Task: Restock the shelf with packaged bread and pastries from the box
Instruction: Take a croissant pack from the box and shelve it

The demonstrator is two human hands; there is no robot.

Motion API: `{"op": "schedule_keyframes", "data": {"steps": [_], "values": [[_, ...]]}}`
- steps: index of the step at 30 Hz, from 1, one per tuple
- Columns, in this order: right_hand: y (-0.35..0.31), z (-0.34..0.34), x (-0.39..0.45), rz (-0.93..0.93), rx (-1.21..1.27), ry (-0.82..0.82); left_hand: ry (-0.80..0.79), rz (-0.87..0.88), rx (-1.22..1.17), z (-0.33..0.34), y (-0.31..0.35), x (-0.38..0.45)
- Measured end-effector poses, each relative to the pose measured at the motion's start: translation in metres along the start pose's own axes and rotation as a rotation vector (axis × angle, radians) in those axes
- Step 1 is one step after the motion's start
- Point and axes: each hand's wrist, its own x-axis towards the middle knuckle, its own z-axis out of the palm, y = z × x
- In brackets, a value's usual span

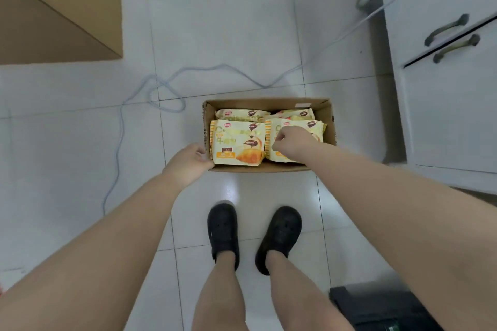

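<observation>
Your right hand (289,142) lies on the near-right croissant packet (295,140), fingers curled down onto its wrapper; it looks like a pinch forming, but whether the film is actually caught cannot be told from above. Your left hand (192,160) is at the near-left corner of the box (266,103), fingers curled around that corner and touching the lower edge of the near-left packet (238,142); it appears to steady the carton, not lift anything.

Step in hand, as judged: picking the first packets out of the box. No shelf is visible, so placing has not begun here.

Beyond your fingers, two more packets (242,115) lie overlapped against the far wall. The four fill the carton closely, with little slack at the sides.

Next move, as judged: secure the right-hand packet by its wrapper and lift straight up clear of the box rim, since the right wall stands just beside your knuckles. The soft film will likely crumple, so grip lightly.

Room for moving: open tiled floor (228,35) lies beyond the box. A white cabinet (443,102) stands near on the right. A loose cable (161,88) trails left of the box and behind it, a trip hazard. Your shoes (223,231) stand just short of the carton. A larger carton (59,8) sits well off to the far left.
</observation>
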Motion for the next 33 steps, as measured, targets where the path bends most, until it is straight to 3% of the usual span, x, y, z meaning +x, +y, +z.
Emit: {"op": "schedule_keyframes", "data": {"steps": [8, 14, 17, 20, 24, 29, 33], "values": [[0.012, 0.102, 0.129, 0.120, 0.114, -0.095, -0.025, -0.061, -0.110, 0.071, -0.030, 0.139], [0.018, 0.134, 0.186, 0.239, 0.264, 0.169, 0.161, -0.175, -0.197, 0.103, -0.028, 0.203], [0.019, 0.140, 0.196, 0.258, 0.393, 0.215, 0.192, -0.288, -0.248, 0.115, -0.015, 0.214], [0.016, 0.140, 0.196, 0.294, 0.532, 0.197, 0.177, -0.365, -0.351, 0.116, -0.001, 0.217], [0.015, 0.128, 0.182, 0.296, 0.634, 0.279, 0.172, -0.297, -0.408, 0.102, 0.010, 0.214], [0.012, 0.092, 0.157, 0.203, 0.734, 0.331, 0.248, -0.250, -0.612, 0.065, 0.037, 0.186], [-0.006, 0.042, 0.127, 0.027, 0.764, 0.335, 0.180, -0.264, -0.822, 0.032, 0.059, 0.148]]}}
